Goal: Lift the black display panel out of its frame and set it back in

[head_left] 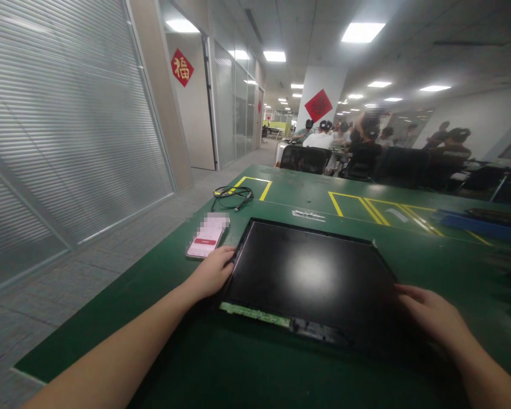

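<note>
A bare LCD screen panel with a dark glossy face is in front of me, over the green table. Along its near edge shows a green circuit board strip. My left hand grips the panel's left edge, its fingers closed at the rim. On the opposite side my right hand holds the right edge, with part of its fingers hidden at the rim. Whether the panel touches the table or is slightly raised, I cannot tell. A phone with a lit pink screen lies just beyond my left hand.
A coiled black cable lies at the back left. Behind the panel is a small whitish strip. Yellow tape outlines mark the tabletop, and a blue tray sits far right. People and a black chair are beyond the table.
</note>
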A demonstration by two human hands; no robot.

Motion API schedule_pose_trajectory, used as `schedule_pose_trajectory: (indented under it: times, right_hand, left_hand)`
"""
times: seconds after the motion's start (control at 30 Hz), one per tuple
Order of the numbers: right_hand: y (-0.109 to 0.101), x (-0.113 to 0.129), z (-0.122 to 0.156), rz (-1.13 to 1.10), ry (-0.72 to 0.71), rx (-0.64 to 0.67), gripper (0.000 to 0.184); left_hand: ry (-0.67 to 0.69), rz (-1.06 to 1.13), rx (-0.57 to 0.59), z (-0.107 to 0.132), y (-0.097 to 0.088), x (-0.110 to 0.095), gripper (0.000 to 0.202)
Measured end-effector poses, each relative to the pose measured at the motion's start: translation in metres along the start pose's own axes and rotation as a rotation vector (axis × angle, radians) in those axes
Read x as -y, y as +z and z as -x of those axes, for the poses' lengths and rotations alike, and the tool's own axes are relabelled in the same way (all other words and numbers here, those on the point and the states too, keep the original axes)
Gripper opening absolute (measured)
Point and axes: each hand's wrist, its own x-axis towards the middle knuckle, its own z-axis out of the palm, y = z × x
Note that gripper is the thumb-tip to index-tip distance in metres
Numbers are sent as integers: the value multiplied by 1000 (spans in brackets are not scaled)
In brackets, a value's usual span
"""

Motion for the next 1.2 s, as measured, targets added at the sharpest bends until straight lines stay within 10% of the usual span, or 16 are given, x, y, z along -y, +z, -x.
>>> schedule_pose_trajectory:
  times: [0.13,0.43,1.2]
  right_hand:
    - [5,-4,-1,-15,4,-42,48]
    - [13,-18,-8,-46,-8,-85,45]
    - [3,-11,-5,9,-36,-17,52]
  left_hand:
    - [-46,166,-36,2,-1,-10,36]
    - [-594,983,-69,7,0,-33,46]
    - [-757,1186,-136,5,3,-48,54]
